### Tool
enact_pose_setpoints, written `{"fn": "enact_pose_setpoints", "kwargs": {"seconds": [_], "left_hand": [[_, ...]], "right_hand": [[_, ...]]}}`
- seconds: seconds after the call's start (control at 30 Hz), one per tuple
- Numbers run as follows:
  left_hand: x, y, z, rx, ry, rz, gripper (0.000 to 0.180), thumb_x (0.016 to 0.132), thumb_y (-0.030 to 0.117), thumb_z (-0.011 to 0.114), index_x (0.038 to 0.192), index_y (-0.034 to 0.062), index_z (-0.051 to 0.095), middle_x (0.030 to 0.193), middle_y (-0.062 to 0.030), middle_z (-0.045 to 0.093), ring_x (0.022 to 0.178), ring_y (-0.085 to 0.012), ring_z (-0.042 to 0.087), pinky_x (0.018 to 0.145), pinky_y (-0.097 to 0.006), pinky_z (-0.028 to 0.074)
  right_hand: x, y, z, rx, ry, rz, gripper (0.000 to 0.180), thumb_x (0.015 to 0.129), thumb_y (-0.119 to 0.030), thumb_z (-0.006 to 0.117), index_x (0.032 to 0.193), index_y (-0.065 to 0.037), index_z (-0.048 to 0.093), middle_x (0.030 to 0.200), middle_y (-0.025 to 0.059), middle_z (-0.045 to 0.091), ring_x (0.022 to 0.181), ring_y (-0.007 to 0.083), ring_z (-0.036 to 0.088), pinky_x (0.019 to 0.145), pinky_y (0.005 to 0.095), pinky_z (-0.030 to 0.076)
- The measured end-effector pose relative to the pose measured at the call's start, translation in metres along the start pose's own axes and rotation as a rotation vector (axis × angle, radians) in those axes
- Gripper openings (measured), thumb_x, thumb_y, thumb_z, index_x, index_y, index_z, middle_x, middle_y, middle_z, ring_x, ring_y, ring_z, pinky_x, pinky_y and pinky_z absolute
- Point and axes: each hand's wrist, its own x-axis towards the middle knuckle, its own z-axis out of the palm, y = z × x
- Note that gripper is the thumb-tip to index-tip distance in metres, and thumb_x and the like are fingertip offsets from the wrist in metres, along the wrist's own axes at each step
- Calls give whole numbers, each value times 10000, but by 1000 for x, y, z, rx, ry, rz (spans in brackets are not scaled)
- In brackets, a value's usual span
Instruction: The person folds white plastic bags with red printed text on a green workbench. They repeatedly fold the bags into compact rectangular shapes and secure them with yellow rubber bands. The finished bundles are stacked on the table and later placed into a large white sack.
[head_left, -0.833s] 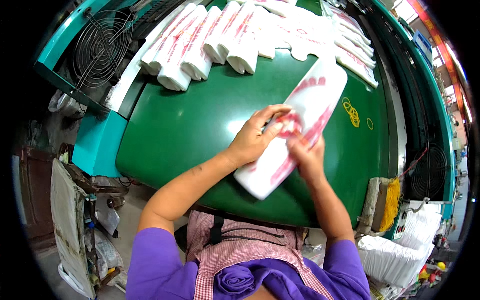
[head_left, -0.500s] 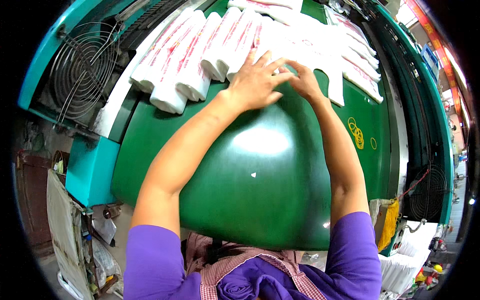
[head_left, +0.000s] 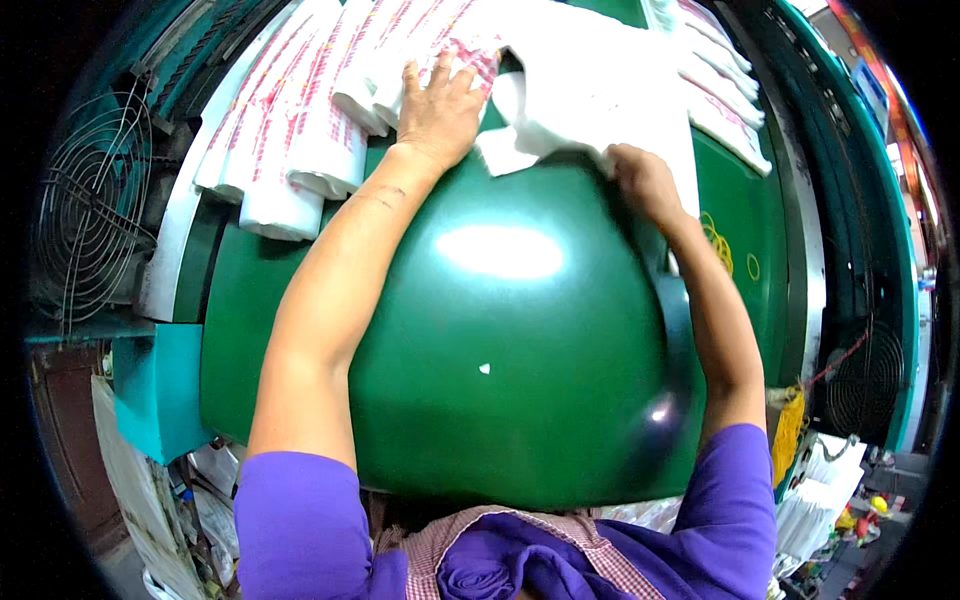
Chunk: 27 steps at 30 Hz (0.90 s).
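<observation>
Green work surface (head_left: 500, 430) occupies the center. Far left: round wire guard (head_left: 95, 205). Next: row of white rolls (head_left: 285, 190), red-printed. Left hand (head_left: 440, 115): fingers spread, palm down, on the row's right end. Flat white bags (head_left: 600, 75): top center. Right hand (head_left: 645, 182): curled at their near edge; pinch cannot be determined. Right: yellow bands (head_left: 720, 245).

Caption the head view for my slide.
Left hand on printed white plastic, right hand at the edge of white sheeting.

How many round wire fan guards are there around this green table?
2: one left fan guard, near the picture's left edge, and one darker right fan guard, low at the right. Others may be hidden.
</observation>
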Motion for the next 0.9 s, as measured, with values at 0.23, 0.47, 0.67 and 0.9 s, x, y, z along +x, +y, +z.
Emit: {"fn": "enact_pose_setpoints", "kwargs": {"seconds": [0.23,0.47,0.67,0.9], "left_hand": [[-97,50,-54,-662,-72,4,806,791,235,685,1466,125,257,1442,-169,359,1369,-358,277,1087,-547,236],[-192,45,-121,-585,-70,495,340,755,203,682,1090,188,626,1335,-67,513,1315,-299,391,1082,-498,269],[-233,53,-175,-569,-397,697,470,736,107,649,1194,198,592,1362,-50,510,1296,-255,444,1105,-568,187],[-272,53,-192,-801,-392,586,406,718,-56,531,1061,132,641,1234,-52,615,1226,-261,524,1075,-500,280]], "right_hand": [[-126,-104,-54,41,-69,-298,247,712,38,537,941,-37,593,788,150,585,767,346,602,689,414,496],[-243,-137,-62,426,-290,-275,533,766,-113,689,1258,-41,497,1201,155,546,1127,324,527,944,401,443],[-363,-106,-75,-1,-308,44,992,627,-519,778,1428,-123,347,1506,150,247,1411,344,175,1128,502,180],[-414,-109,-61,-10,-282,-21,812,658,-187,766,1385,-161,407,1509,114,275,1406,321,227,1126,519,171]]}}
